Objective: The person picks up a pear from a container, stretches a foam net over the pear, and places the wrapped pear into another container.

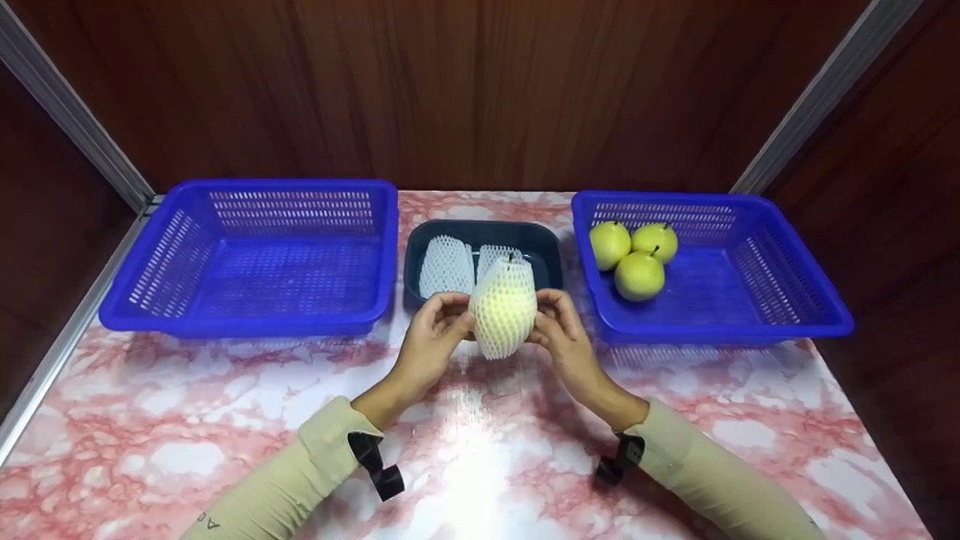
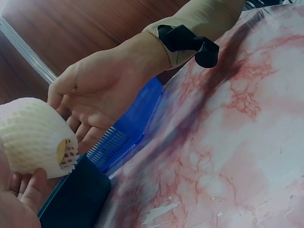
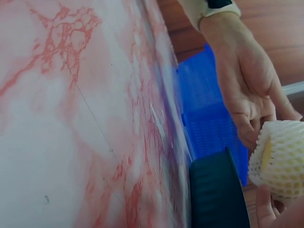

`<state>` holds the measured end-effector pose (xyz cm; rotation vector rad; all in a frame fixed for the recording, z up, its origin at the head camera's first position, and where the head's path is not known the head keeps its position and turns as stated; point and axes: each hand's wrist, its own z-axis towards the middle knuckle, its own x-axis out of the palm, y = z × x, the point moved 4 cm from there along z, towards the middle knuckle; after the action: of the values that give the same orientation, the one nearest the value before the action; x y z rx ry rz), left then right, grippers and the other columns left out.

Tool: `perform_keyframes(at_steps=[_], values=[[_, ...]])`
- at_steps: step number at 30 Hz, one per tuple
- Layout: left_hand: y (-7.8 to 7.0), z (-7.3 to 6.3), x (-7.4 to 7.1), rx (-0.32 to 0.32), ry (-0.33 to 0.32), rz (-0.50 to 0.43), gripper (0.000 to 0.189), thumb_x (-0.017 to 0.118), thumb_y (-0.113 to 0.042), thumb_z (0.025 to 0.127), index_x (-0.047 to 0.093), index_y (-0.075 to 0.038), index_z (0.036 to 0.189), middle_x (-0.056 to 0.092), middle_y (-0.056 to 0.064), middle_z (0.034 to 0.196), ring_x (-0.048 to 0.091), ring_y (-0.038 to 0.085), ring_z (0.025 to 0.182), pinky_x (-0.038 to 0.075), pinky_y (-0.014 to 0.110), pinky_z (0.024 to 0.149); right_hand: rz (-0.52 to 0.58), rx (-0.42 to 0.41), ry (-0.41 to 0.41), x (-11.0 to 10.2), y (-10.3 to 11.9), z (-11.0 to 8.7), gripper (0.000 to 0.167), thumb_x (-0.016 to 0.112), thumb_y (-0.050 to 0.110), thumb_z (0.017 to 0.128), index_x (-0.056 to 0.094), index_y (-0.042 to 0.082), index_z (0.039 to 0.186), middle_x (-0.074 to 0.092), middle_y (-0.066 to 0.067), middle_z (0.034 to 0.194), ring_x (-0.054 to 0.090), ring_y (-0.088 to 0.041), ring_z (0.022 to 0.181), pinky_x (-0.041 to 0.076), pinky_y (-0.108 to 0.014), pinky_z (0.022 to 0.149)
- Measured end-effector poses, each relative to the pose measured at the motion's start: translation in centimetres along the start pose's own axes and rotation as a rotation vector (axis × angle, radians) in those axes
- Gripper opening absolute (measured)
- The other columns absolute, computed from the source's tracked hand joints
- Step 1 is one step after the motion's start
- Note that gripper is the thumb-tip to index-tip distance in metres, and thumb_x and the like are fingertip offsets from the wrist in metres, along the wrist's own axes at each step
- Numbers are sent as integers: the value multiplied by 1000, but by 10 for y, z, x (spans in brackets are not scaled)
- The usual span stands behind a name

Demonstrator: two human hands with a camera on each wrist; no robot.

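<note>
Both hands hold a yellow-green pear in a white foam net sleeve (image 1: 504, 311) upright, its stem poking out at the top. On one side, my left hand (image 1: 435, 330) grips the net with thumb and fingers; my right hand (image 1: 566, 337) grips the opposite side. The sleeve's open lower end shows a patch of bare pear in both wrist views. Just behind the pear, a dark green tray (image 1: 540, 234) contains white foam nets (image 1: 446, 266), partly hidden by the pear and hands.
At the left stands a blue plastic basket (image 1: 247, 319) with slotted sides. A second blue basket (image 1: 720, 330) at the right holds three bare pears (image 1: 640, 276) in its left part. Wooden panels (image 1: 480, 90) enclose the red-and-white marbled table (image 1: 225, 420).
</note>
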<state>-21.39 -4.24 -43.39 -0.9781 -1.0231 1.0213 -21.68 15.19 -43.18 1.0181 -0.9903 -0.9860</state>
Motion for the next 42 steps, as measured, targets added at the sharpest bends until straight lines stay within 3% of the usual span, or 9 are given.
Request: perform_keyframes(at_steps=[3,5,9,13,17,22,26,33,42], values=[[0,0,-1,-10,-12,24,38,67,-2,97,47,11,127,57,15,113,59,20,97,56,33,87,-14,23,49,1,-1,-1,33,41,10,107,38,-7,135,56,-6,120,61,-15,103,53,-32,88],[0,0,0,-34,-2,46,52,73,-10,95,45,11,132,56,19,119,59,25,105,55,34,92,-33,20,97,2,-1,-2,43,45,17,108,35,-10,140,56,-7,125,60,-16,108,52,-32,92],[2,0,2,-98,76,92,84,81,-37,87,39,8,145,52,25,139,54,36,126,51,39,104,-41,13,176,5,-3,-2,61,60,26,104,31,-11,143,57,-8,129,58,-15,115,51,-32,97],[4,-1,3,-135,143,116,97,80,-50,83,38,7,149,50,26,145,52,38,131,51,41,105,-41,36,203,6,-4,-1,61,64,18,101,30,-11,143,56,-11,130,58,-17,117,51,-31,99],[2,0,1,-123,157,111,96,83,-45,82,39,8,148,51,26,143,52,37,130,48,41,109,-112,37,209,3,-1,1,62,67,11,98,33,-10,145,54,-18,134,59,-20,116,53,-32,98],[-2,1,-1,-73,181,85,81,85,-13,84,39,9,147,50,26,143,51,35,131,46,41,110,-242,-28,218,-3,5,4,67,74,-1,89,39,-10,146,57,-19,133,59,-22,114,51,-31,97],[-5,1,0,-7,220,117,78,82,4,82,39,8,147,48,23,146,46,35,136,43,38,113,-254,-85,257,-4,7,6,72,73,-9,83,38,-11,145,56,-16,135,57,-22,120,49,-32,103],[-6,-1,2,31,238,189,81,79,5,83,35,5,151,44,22,151,44,34,139,40,35,115,-237,-94,260,-4,5,6,72,72,-10,83,35,-12,145,52,-20,142,54,-20,126,47,-32,105],[-6,-3,3,-18,188,292,81,78,-10,90,30,-1,155,51,19,141,54,30,123,50,42,104,-206,-40,174,0,12,8,69,77,-1,87,40,-11,145,54,-21,139,56,-20,122,50,-32,101]])
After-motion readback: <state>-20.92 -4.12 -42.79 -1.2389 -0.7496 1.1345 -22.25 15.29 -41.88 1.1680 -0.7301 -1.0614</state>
